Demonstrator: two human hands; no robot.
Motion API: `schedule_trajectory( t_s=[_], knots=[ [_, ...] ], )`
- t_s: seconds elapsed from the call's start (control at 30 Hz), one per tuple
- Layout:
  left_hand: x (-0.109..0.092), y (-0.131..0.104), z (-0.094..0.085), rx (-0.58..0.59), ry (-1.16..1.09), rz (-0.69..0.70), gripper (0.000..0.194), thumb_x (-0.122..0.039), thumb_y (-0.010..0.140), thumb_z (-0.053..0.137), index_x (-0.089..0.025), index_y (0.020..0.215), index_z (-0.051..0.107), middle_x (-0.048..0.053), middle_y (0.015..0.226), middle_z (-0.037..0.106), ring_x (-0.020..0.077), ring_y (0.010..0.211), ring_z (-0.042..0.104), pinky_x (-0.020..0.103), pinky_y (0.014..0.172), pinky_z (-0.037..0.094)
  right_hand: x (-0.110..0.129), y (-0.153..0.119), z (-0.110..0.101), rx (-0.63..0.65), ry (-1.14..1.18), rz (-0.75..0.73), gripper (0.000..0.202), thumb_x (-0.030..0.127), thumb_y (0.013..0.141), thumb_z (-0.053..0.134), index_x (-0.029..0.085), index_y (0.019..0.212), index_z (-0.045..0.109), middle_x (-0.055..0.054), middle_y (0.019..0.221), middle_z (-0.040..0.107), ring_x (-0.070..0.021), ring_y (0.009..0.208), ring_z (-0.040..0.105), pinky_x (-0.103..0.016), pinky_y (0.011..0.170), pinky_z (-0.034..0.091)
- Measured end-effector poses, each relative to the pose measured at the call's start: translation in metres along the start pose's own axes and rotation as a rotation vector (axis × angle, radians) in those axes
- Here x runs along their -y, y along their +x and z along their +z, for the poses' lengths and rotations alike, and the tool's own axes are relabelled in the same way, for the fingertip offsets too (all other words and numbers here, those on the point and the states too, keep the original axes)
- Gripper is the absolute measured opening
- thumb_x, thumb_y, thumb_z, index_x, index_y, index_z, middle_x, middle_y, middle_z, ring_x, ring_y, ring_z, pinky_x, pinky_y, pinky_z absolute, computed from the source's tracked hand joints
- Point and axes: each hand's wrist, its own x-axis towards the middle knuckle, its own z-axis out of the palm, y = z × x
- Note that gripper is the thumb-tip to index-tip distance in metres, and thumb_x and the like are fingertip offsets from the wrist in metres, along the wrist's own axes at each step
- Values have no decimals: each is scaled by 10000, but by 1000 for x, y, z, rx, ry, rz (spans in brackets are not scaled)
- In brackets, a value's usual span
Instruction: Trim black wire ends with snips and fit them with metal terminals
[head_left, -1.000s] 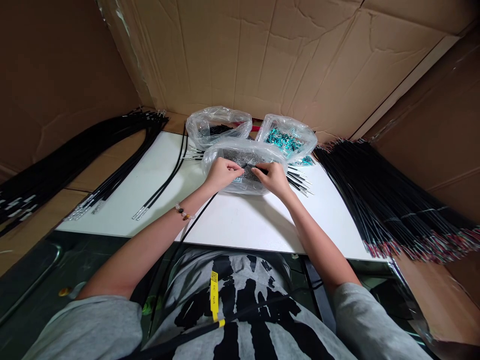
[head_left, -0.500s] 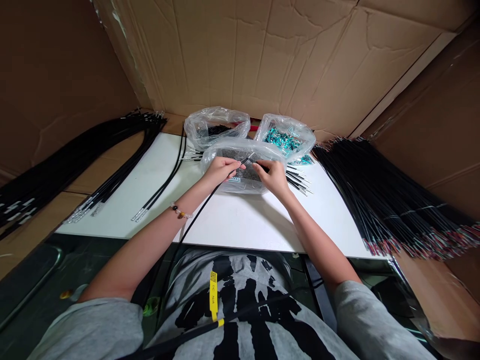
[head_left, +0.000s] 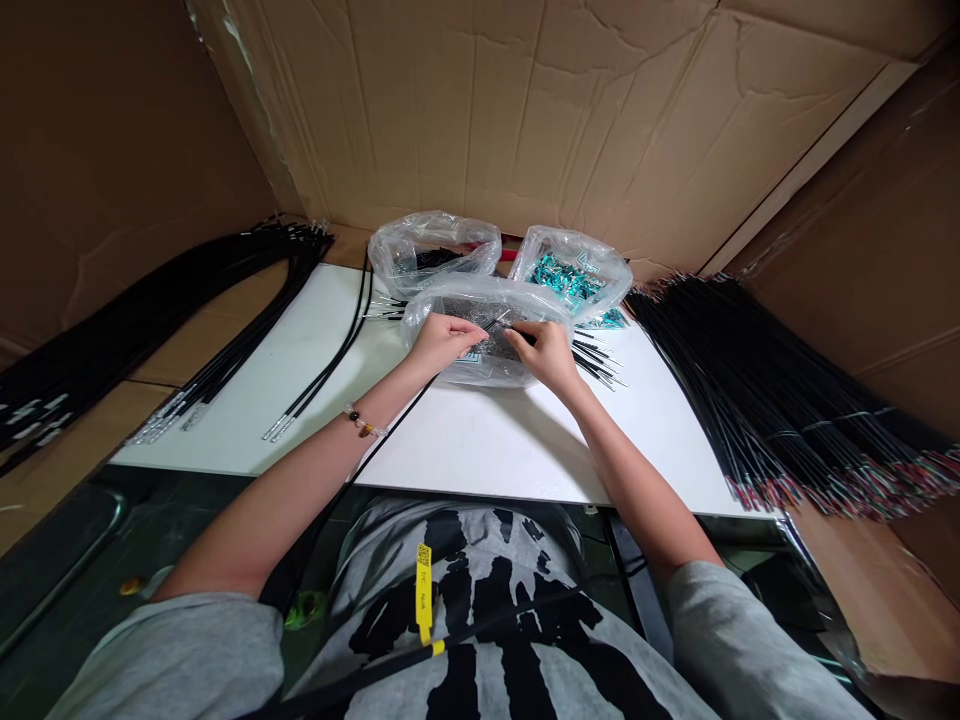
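My left hand (head_left: 448,342) pinches a thin black cable (head_left: 397,423) near its end, over the front clear plastic bag (head_left: 487,372). The cable runs from under that hand down toward my lap. Close by on the right, my right hand (head_left: 541,348) has its thumb and index finger closed on a small dark piece, too small to name. The cable tip lies between the two hands, close to the right fingertips. Many small greyish parts fill the bag beneath.
Behind stand a bag with black parts (head_left: 437,260) and one with teal pieces (head_left: 562,280). Black cable bundles lie at left (head_left: 247,325) and right (head_left: 780,400) of the white table (head_left: 495,450). Short black pieces (head_left: 598,360) lie beside the front bag. Cardboard walls (head_left: 465,120) surround the table.
The fingers of my left hand have shifted slightly on the cable. Its hanging length has moved a little to the left. My right hand has hardly moved.
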Motion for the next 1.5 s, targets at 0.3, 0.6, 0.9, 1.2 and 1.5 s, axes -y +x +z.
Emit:
schedule_trajectory(
  t_s=[0.3, 0.6, 0.9, 1.2, 1.5],
  knots=[
    [5, 5, 2, -28, 66, -1, 208, -300, 976, 704, -126, 867, 673, -70, 635, 560, 65, 494, 493, 198, 491, 446, -4, 2, 2, -16, -39, 32, 403, 474, 941, 521, 203, 645, 487, 15, 577, 452, -130, 601, 301, -307, 592, 247],
    [14, 8, 3, -87, 138, 55, 218, -321, 950, 734, -127, 866, 682, -53, 668, 607, 86, 548, 556, 225, 547, 494, -1, 0, 1, 7, -61, 19, 391, 432, 966, 534, 209, 646, 506, 53, 559, 406, -115, 551, 280, -281, 591, 245],
    [15, 5, 3, -136, 247, 139, 241, -350, 944, 736, -132, 853, 688, -69, 620, 564, 91, 528, 535, 242, 564, 492, 2, -1, 1, -12, -85, 40, 349, 398, 944, 537, 182, 673, 582, -1, 601, 550, -128, 577, 335, -303, 596, 270],
    [14, 0, 8, -181, 394, 206, 253, -382, 963, 709, -136, 903, 695, -44, 691, 614, 114, 602, 589, 282, 642, 538, 2, -2, 0, 24, -157, 48, 389, 394, 996, 550, 203, 657, 543, 60, 551, 440, -115, 525, 316, -274, 587, 266],
    [10, -5, 12, -272, 504, 284, 185, -318, 915, 734, -159, 822, 708, -63, 590, 550, 129, 583, 542, 311, 703, 503, 7, -5, 6, -27, -222, 58, 312, 337, 969, 528, 188, 744, 685, -72, 654, 651, -177, 590, 469, -330, 632, 236]
  ],
)
